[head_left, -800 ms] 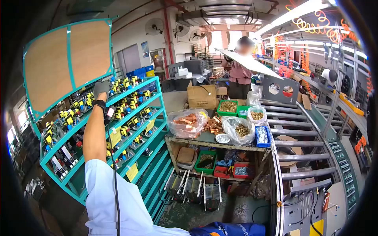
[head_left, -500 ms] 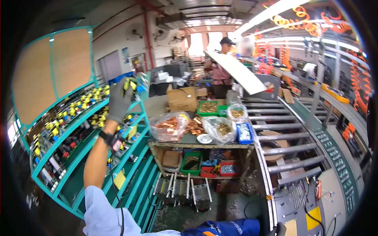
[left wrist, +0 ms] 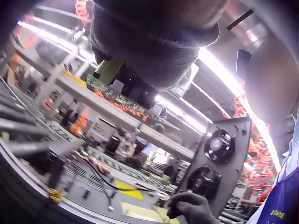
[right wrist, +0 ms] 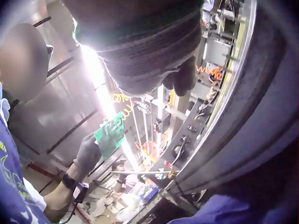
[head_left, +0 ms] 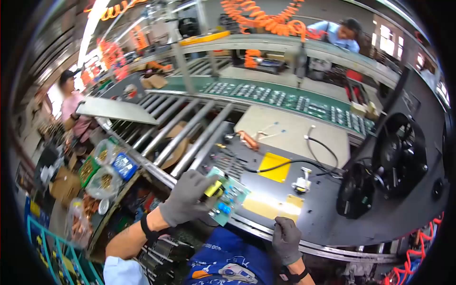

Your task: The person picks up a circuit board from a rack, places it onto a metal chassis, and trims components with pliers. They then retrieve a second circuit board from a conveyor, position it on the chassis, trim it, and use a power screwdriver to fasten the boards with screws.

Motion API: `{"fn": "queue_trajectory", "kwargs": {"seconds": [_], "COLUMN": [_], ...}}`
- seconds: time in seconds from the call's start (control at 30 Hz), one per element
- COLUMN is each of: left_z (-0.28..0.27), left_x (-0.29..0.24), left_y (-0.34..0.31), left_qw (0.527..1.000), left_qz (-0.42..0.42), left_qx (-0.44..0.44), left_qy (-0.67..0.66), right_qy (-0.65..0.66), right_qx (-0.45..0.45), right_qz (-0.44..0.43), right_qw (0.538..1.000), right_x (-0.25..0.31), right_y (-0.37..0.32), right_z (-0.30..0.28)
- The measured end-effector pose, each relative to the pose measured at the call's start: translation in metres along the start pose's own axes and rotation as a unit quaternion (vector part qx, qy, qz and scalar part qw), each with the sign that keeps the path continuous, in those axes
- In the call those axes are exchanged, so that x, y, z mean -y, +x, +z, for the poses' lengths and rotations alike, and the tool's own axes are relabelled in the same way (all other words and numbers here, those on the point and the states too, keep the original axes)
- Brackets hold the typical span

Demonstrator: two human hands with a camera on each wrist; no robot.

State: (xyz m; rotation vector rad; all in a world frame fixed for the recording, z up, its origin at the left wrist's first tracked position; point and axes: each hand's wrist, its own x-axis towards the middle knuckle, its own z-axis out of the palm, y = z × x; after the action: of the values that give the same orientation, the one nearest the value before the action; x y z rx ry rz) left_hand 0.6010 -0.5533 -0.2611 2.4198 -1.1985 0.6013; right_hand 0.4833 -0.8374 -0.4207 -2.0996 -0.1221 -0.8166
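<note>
My gloved left hand (head_left: 187, 198) grips a circuit board (head_left: 236, 188) by its near-left edge, above the front rail of the work line. The board carries yellow and blue parts; its green underside faces the right wrist view (right wrist: 110, 135). Gloved too, my right hand (head_left: 287, 240) hovers by the near edge of a grey metal panel (head_left: 323, 213), fingers loosely curled, with no object visible in it. In the left wrist view the right hand (left wrist: 192, 209) appears below the left glove (left wrist: 145, 42). On the panel lie a yellow sheet (head_left: 273, 167) and a small white part (head_left: 301, 181).
Black fans (head_left: 393, 153) stand on an upright plate at the right. Rollers (head_left: 186, 137) run to the left, beside bags and bins of small parts (head_left: 124, 166). A black cable (head_left: 304, 161) crosses the panel. People stand at the far left and beyond the line.
The view has swung right, from the green rack to the panel. My left hand has brought the board from the rack over to the line, and my right hand has come fully into view.
</note>
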Motion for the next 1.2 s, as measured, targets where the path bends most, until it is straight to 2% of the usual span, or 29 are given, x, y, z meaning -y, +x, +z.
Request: {"fn": "queue_trajectory", "kwargs": {"seconds": [0.03,0.07,0.1,0.2,0.27,0.5,0.53,0.63,0.67,0.8,0.97,1.03,1.1,1.13,1.2], "left_z": [0.015,0.029,0.044,0.072,0.089,0.141,0.149,0.166,0.17,0.193,0.215,0.216,0.188,0.18,0.167], "left_x": [0.001,0.0,-0.002,-0.005,-0.002,0.022,0.029,0.041,0.042,0.058,0.059,0.063,0.068,0.073,0.101], "left_y": [0.021,0.038,0.054,0.094,0.115,0.166,0.173,0.189,0.189,0.192,0.185,0.182,0.168,0.165,0.161], "left_qw": [0.997,0.991,0.986,0.954,0.925,0.823,0.825,0.823,0.834,0.895,0.9,0.919,0.945,0.949,0.973], "left_qz": [0.059,0.072,0.12,0.231,0.296,0.503,0.518,0.521,0.466,0.386,0.317,0.314,0.308,0.291,0.198], "left_qx": [0.033,0.108,0.109,0.19,0.229,0.216,0.182,0.182,0.234,0.184,0.272,0.224,0.098,0.091,0.065], "left_qy": [-0.021,-0.022,-0.032,0.016,0.065,0.151,0.136,0.138,0.179,0.127,0.127,0.079,-0.057,-0.08,-0.096], "right_qy": [-0.013,-0.024,-0.033,-0.037,-0.053,-0.083,-0.084,-0.094,-0.103,-0.122,-0.134,-0.137,-0.146,-0.144,-0.142], "right_qx": [-0.017,-0.033,-0.047,-0.076,-0.076,-0.09,-0.086,-0.085,-0.087,-0.091,-0.071,-0.057,-0.043,-0.045,-0.067], "right_qz": [0.013,0.025,0.039,0.101,0.107,0.09,0.095,0.101,0.097,0.089,0.091,0.084,0.074,0.067,0.046], "right_qw": [1.0,0.999,0.998,0.991,0.99,0.988,0.988,0.987,0.986,0.984,0.984,0.985,0.986,0.986,0.986], "right_x": [-0.007,-0.012,-0.016,-0.024,-0.026,-0.026,-0.025,-0.021,-0.02,-0.018,-0.019,-0.02,-0.019,-0.018,-0.026], "right_y": [-0.002,-0.006,-0.012,-0.027,-0.031,-0.022,-0.018,-0.001,0.004,0.024,0.048,0.061,0.082,0.091,0.105], "right_z": [-0.008,-0.014,-0.019,-0.029,-0.034,-0.039,-0.04,-0.043,-0.044,-0.041,-0.029,-0.022,-0.017,-0.017,-0.016]}}
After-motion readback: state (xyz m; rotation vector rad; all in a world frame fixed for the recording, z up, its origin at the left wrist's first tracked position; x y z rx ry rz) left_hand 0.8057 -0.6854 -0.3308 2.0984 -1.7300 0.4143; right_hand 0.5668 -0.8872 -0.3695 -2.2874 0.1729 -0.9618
